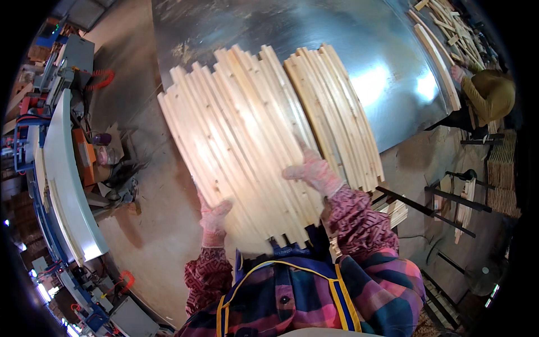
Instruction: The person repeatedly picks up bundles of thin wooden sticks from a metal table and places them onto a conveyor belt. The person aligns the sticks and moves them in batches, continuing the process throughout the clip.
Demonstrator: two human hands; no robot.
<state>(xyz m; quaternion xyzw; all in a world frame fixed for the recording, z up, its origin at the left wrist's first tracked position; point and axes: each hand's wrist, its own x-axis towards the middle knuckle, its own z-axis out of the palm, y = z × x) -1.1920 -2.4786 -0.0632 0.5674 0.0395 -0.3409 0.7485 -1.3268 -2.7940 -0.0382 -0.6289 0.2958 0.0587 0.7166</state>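
Before me is a wide layer of pale wooden strips, set side by side with uneven ends. My left hand, in a pinkish knitted glove, grips its left edge near my body, thumb on top and the other fingers hidden. On the opposite edge my right hand, gloved alike, closes on the strips with its thumb lying over them. A second group of wooden strips lies just right of this layer, on the metal-topped table; its near end reaches past the right wrist.
Beyond the table's right side a co-worker in a mustard top has a hand by a long board. Loose wood pieces lie behind it. Machinery with a curved white panel stands left. Dark metal bars stick out at right.
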